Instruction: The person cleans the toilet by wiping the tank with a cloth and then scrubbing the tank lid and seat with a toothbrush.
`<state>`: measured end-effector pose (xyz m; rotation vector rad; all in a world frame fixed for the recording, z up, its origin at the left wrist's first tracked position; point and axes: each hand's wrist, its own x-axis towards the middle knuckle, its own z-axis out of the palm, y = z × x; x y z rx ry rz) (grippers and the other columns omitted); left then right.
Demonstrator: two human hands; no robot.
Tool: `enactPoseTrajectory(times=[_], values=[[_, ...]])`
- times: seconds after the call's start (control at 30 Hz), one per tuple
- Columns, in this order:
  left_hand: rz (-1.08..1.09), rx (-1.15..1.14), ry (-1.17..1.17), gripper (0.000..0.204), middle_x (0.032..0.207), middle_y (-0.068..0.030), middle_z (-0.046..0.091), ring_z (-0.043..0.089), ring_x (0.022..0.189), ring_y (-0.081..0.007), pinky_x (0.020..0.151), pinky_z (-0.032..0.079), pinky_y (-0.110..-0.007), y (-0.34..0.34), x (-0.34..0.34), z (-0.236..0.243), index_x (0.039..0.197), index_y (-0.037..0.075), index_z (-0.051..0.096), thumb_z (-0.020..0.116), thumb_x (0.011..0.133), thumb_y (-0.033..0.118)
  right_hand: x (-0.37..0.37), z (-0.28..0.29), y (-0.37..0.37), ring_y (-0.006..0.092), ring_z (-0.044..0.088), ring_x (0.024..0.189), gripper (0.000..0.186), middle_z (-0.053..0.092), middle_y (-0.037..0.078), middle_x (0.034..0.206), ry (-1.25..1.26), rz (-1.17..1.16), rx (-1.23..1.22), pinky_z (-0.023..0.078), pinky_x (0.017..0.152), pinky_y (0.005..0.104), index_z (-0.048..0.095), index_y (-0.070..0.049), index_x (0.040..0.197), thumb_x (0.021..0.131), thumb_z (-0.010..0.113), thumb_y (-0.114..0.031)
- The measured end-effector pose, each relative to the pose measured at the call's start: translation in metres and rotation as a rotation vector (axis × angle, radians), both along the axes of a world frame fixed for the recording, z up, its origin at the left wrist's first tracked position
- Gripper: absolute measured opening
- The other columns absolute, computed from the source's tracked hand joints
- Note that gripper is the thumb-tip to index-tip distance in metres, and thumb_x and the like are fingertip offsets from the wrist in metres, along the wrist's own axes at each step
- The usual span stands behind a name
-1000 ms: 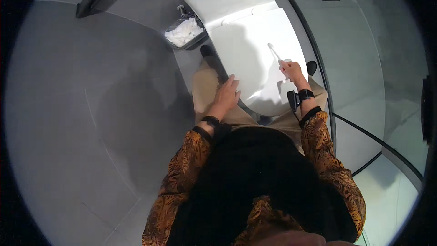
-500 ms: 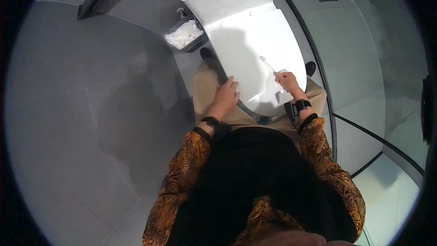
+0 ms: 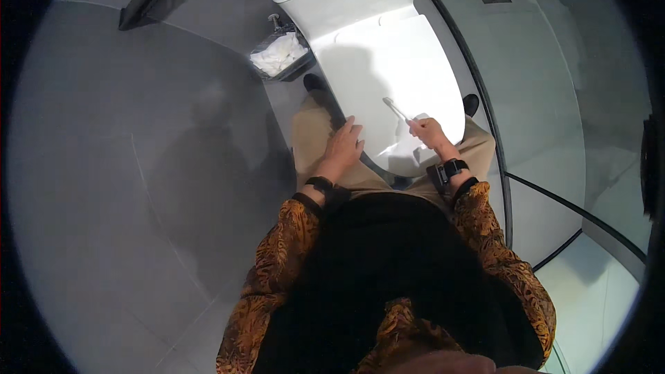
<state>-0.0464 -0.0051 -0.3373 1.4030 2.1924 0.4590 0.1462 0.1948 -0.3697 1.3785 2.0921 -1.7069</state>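
jutting forward-left from right hand (image 3: 429,131): brush (image 3: 397,109)

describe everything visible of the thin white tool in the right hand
The thin white tool looks like a toothbrush, perhaps plastic: a slim, straight handle with a small, slightly wider head. The right hand grips its near end, hiding it. It points away and leftward over the closed toilet lid; whether the head touches the lid cannot be told.
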Motion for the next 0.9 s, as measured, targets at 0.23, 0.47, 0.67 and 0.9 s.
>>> enactPoseTrajectory(times=[0.23,0.47,0.67,0.9], values=[[-0.004,-0.04,-0.008,0.039,0.141,-0.0178,0.034,0.042,0.122,-0.0345,0.098,0.04,-0.044,0.007,0.006,0.012,0.12,0.007,0.051,0.057,0.084,0.022,0.015,0.01,0.047,0.0078,0.038,0.039,0.042,0.045,-0.003,0.047,0.039,-0.18,0.035,0.029,0.037,0.025,0.06,-0.005,0.06,0.086,0.059,-0.038],[0.016,-0.007,0.006,0.038,0.139,-0.0178,0.036,0.045,0.118,-0.0353,0.096,0.041,-0.044,0.008,0.012,0.014,0.117,0.007,0.052,0.059,0.082,0.02,-0.02,0.015,0.025,0.0088,0.035,0.037,0.044,0.043,-0.002,0.047,0.051,-0.071,-0.038,0.028,0.035,0.0265,0.059,-0.005,0.061,0.087,0.058,-0.04],[-0.02,-0.029,-0.035,0.039,0.142,-0.0172,0.032,0.041,0.123,-0.0357,0.099,0.039,-0.043,0.011,0.014,0.024,0.122,0.004,0.05,0.056,0.088,0.021,-0.009,0.026,0.05,0.0083,0.036,0.036,0.041,0.045,-0.002,0.05,0.009,-0.105,-0.007,0.026,0.032,0.0259,0.06,-0.006,0.064,0.087,0.059,-0.041],[0.032,0.044,-0.001,0.037,0.139,-0.0169,0.036,0.046,0.116,-0.0356,0.095,0.041,-0.044,-0.002,0.003,-0.002,0.116,0.006,0.052,0.057,0.083,0.021,-0.016,0.021,0.056,0.01,0.035,0.035,0.039,0.043,-0.002,0.049,0.016,-0.225,-0.049,0.027,0.031,0.0262,0.059,-0.007,0.063,0.088,0.057,-0.037]])
